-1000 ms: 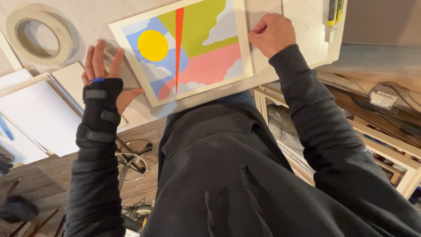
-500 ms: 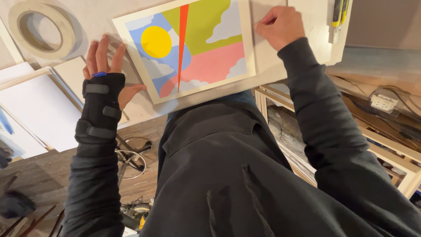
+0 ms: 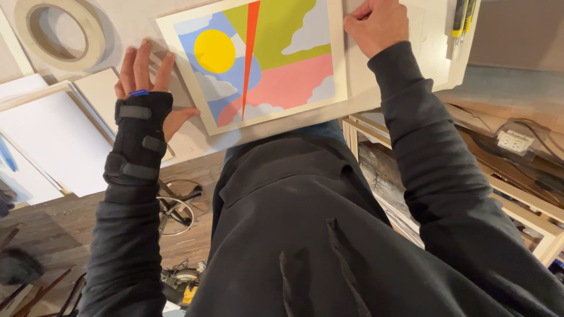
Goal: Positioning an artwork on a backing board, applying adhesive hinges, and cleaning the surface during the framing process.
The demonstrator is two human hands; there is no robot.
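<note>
A colourful print (image 3: 264, 64) with a yellow circle, a red wedge, clouds and a cream border lies on a pale table (image 3: 411, 88). My left hand (image 3: 147, 82), in a black strapped wrist brace, rests flat on the table beside the print's left edge. Its fingers are spread and its thumb is next to the print's lower left corner. My right hand (image 3: 376, 23) is curled into a fist and presses on the print's upper right edge. Anything inside the fist is hidden.
A large roll of tape (image 3: 59, 35) lies at the table's far left. Yellow-and-black pens or knives (image 3: 464, 23) sit at the right. White panels (image 3: 47, 141) lean on the left. Framed pieces (image 3: 382, 176) stand under the table. A wall socket (image 3: 514, 141) is at the right, cables (image 3: 176, 211) on the floor.
The view has shifted slightly, so the print sits higher in frame. Both hands keep their places against the print's edges.
</note>
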